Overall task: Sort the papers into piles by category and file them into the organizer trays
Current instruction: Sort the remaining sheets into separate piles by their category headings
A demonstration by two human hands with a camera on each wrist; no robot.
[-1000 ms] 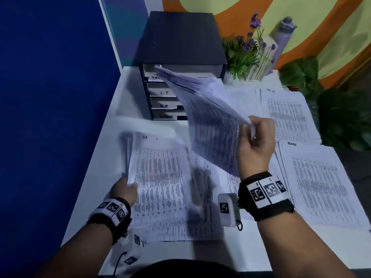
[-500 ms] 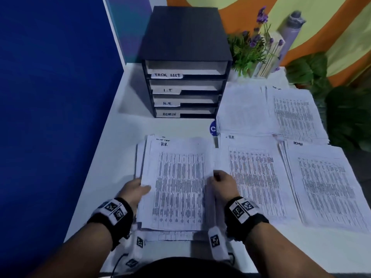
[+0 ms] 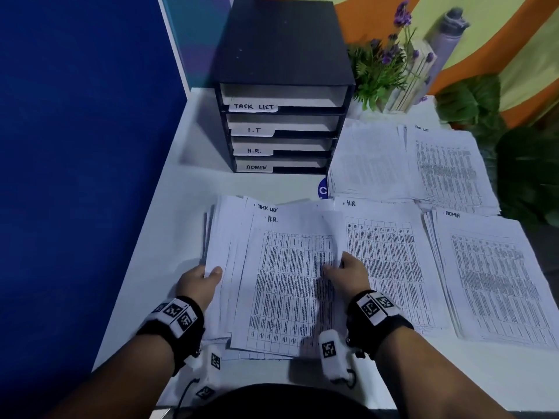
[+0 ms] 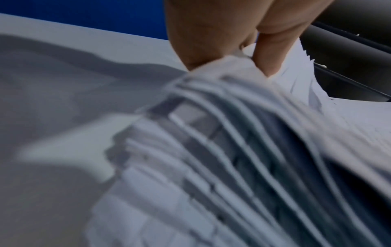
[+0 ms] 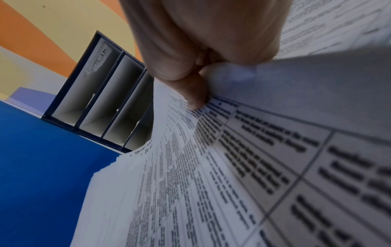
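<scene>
An unsorted stack of printed sheets [image 3: 281, 285] lies in front of me on the white table, its top sheet headed H.R. and a TASK LIST sheet peeking out beneath. My left hand [image 3: 201, 279] pinches the stack's left edge [image 4: 239, 93], thumb on top. My right hand [image 3: 344, 272] pinches the right edge of the top sheet [image 5: 232, 150], lifting it slightly. The black organizer [image 3: 284, 86] stands behind, its trays labelled TASK LIST, I.T, H.R. and ADMIN. Sorted piles lie to the right: H.R. [image 3: 390, 267], ADMIN [image 3: 496, 279], TASK LIST [image 3: 447, 167] and a face-down pile [image 3: 366, 161].
A blue partition [image 3: 75, 176] borders the table on the left. A potted plant with purple flowers [image 3: 384, 62] and a grey bottle [image 3: 444, 40] stand behind the piles. Green foliage [image 3: 526, 176] sits past the table's right edge. A round blue sticker [image 3: 322, 190] shows between stack and organizer.
A second ago my right hand held a raised sheaf of sheets; it has laid them on the H.R. pile, come back to the stack and pinched the top sheet's edge. My left hand stayed at the left edge.
</scene>
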